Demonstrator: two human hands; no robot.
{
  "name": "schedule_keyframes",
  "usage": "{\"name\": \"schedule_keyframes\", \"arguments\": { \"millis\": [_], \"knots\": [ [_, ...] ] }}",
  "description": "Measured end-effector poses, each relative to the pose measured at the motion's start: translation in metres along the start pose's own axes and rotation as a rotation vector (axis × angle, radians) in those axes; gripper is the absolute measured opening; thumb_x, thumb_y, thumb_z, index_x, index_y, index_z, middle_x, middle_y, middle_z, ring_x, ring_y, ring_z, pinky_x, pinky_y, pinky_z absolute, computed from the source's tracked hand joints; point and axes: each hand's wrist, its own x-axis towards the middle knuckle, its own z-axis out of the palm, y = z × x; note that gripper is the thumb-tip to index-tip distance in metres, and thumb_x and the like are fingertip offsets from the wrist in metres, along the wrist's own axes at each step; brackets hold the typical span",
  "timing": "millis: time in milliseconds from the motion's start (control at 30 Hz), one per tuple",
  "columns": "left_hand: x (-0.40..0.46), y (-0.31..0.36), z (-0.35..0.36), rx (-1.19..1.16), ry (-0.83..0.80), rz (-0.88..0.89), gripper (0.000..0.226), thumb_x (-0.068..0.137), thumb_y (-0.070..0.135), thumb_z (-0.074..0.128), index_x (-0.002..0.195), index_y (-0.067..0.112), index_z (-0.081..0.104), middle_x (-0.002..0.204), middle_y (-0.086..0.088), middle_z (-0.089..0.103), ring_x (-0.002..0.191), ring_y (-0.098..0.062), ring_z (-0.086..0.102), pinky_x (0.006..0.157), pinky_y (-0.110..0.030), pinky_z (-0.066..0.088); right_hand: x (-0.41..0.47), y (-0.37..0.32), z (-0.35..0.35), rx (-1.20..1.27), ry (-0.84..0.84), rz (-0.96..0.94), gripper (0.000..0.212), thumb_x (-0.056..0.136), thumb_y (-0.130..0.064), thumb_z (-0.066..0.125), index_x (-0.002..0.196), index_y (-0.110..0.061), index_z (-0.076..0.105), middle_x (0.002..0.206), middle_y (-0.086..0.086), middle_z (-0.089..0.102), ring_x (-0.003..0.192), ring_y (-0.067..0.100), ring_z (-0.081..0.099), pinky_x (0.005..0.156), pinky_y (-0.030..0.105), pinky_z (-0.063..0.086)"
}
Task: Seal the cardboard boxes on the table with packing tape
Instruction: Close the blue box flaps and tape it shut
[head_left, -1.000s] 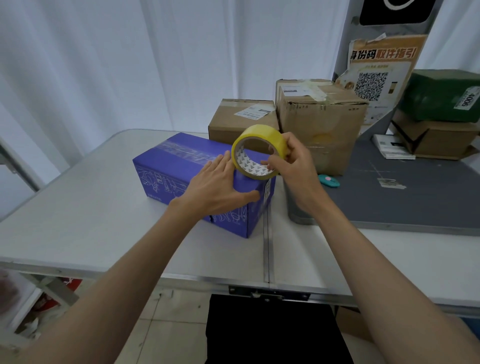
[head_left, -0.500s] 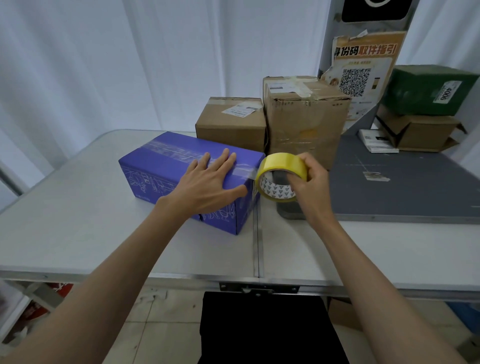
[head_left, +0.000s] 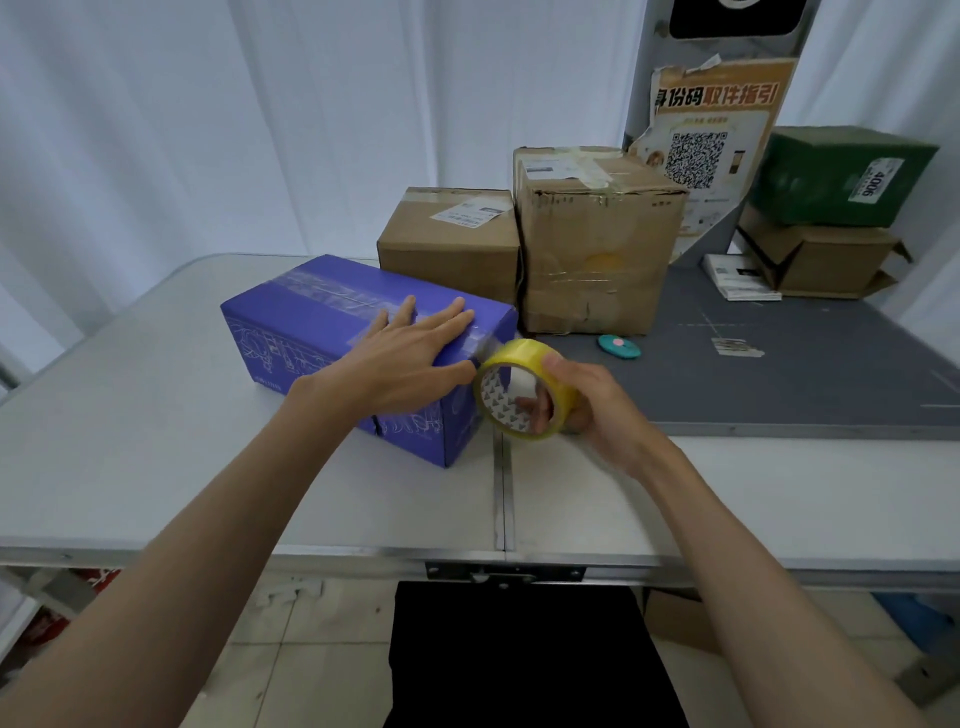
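The left hand (head_left: 410, 358) lies flat with fingers straight and spread on top of the purple box (head_left: 332, 332), pressing at the near right end where a clear strip of tape (head_left: 337, 299) runs along the lid. The right hand (head_left: 587, 410) grips the yellow tape roll (head_left: 524, 389), thumb over the outer rim and fingers curled through the core. The roll stands tilted, just off the box's right corner, and a short stretch of clear tape bridges from it to the box edge by the left thumb.

The purple box sits on the white folding table (head_left: 130, 415), slightly angled, close to the table's centre seam. Behind it stand 2 brown cardboard boxes: a low one (head_left: 447, 244) with a shipping label, and a taller one (head_left: 597, 249) touching its right side, already bearing tape.

A small teal round object (head_left: 618, 347) lies on the grey mat (head_left: 805, 374) in front of the taller box. Further right, a green box (head_left: 836, 176) rests on an open brown carton (head_left: 821, 260), beside a poster with a QR code (head_left: 711, 150).
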Motion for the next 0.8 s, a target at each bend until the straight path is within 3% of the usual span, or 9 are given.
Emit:
{"name": "schedule_keyframes", "arguments": {
  "millis": [100, 167, 267, 367, 400, 467, 533, 600, 800],
  "knots": [
    [-0.004, 0.001, -0.005, -0.115, 0.051, -0.015, 0.083, 0.078, 0.058, 0.028, 0.156, 0.031, 0.025, 0.166, 0.006, 0.020, 0.153, -0.022, 0.012, 0.122, -0.041, 0.011, 0.001, -0.008, 0.004, -0.098, -0.153, 0.073, 0.050, 0.073, -0.062, 0.071, 0.090, -0.016, 0.076, 0.098, 0.009, 0.076, 0.099, 0.022, 0.070, 0.100, 0.044, 0.051],
    [-0.005, 0.010, -0.005, -0.214, 0.134, -0.057, 0.064, 0.082, 0.059, 0.024, 0.132, 0.024, 0.047, 0.149, -0.001, 0.046, 0.135, -0.028, 0.037, 0.106, -0.044, 0.028, 0.005, -0.016, 0.008, -0.086, -0.206, 0.118, 0.062, 0.069, -0.064, 0.075, 0.108, -0.016, 0.074, 0.111, 0.008, 0.075, 0.103, 0.020, 0.071, 0.093, 0.033, 0.055],
    [-0.001, 0.028, 0.000, -0.109, 0.209, -0.098, 0.062, 0.091, 0.076, 0.025, 0.105, 0.018, 0.043, 0.118, -0.005, 0.057, 0.119, -0.034, 0.044, 0.106, -0.055, 0.032, 0.010, -0.029, 0.004, -0.078, -0.279, 0.134, 0.062, 0.078, -0.076, 0.063, 0.111, -0.025, 0.075, 0.112, 0.004, 0.075, 0.107, 0.020, 0.071, 0.097, 0.037, 0.055],
    [0.004, 0.037, 0.007, -0.046, 0.213, -0.154, 0.081, 0.075, 0.092, 0.020, 0.107, 0.019, 0.039, 0.123, -0.010, 0.056, 0.135, -0.039, 0.039, 0.115, -0.062, 0.023, 0.022, -0.034, -0.009, -0.049, 0.052, 0.046, 0.060, 0.095, -0.067, 0.044, 0.078, -0.021, 0.080, 0.087, 0.002, 0.077, 0.086, 0.012, 0.072, 0.085, 0.032, 0.050],
    [0.005, 0.037, 0.008, -0.048, 0.219, -0.164, 0.083, 0.072, 0.094, 0.019, 0.106, 0.021, 0.038, 0.125, -0.010, 0.056, 0.137, -0.039, 0.038, 0.116, -0.062, 0.022, 0.027, -0.034, -0.016, -0.154, 0.258, 0.001, 0.052, 0.099, -0.056, 0.048, 0.076, -0.021, 0.078, 0.085, -0.001, 0.076, 0.087, 0.012, 0.071, 0.084, 0.031, 0.048],
    [0.006, 0.037, 0.008, -0.048, 0.231, -0.170, 0.084, 0.070, 0.096, 0.020, 0.106, 0.022, 0.037, 0.126, -0.010, 0.056, 0.138, -0.039, 0.037, 0.117, -0.063, 0.020, 0.038, -0.022, -0.035, -0.571, 0.555, -0.016, 0.024, 0.101, -0.033, 0.055, 0.094, -0.024, 0.076, 0.106, 0.001, 0.072, 0.112, 0.020, 0.062, 0.091, 0.031, 0.043],
    [0.007, 0.035, 0.008, -0.053, 0.227, -0.164, 0.085, 0.068, 0.097, 0.019, 0.106, 0.023, 0.037, 0.127, -0.010, 0.056, 0.139, -0.039, 0.036, 0.117, -0.063, 0.020, 0.044, -0.012, -0.049, -0.915, 0.577, 0.108, 0.026, 0.101, -0.022, 0.052, 0.120, -0.026, 0.070, 0.133, 0.010, 0.056, 0.131, 0.034, 0.042, 0.106, 0.041, 0.033],
    [0.007, 0.033, 0.007, -0.061, 0.214, -0.152, 0.088, 0.065, 0.099, 0.017, 0.105, 0.023, 0.037, 0.128, -0.009, 0.056, 0.140, -0.038, 0.036, 0.116, -0.064, 0.021, 0.047, -0.006, -0.054, -1.031, 0.555, 0.183, 0.031, 0.103, -0.019, 0.048, 0.129, -0.025, 0.064, 0.140, 0.014, 0.046, 0.132, 0.039, 0.036, 0.109, 0.046, 0.029],
    [0.003, 0.030, 0.005, -0.093, 0.206, -0.119, 0.094, 0.057, 0.104, 0.012, 0.102, 0.025, 0.035, 0.124, -0.008, 0.058, 0.136, -0.038, 0.039, 0.114, -0.064, 0.025, 0.045, -0.003, -0.053, -1.156, 0.621, 0.134, 0.021, 0.098, -0.009, 0.057, 0.115, -0.019, 0.065, 0.128, 0.017, 0.059, 0.122, 0.039, 0.044, 0.096, 0.043, 0.036]
  ]
}}
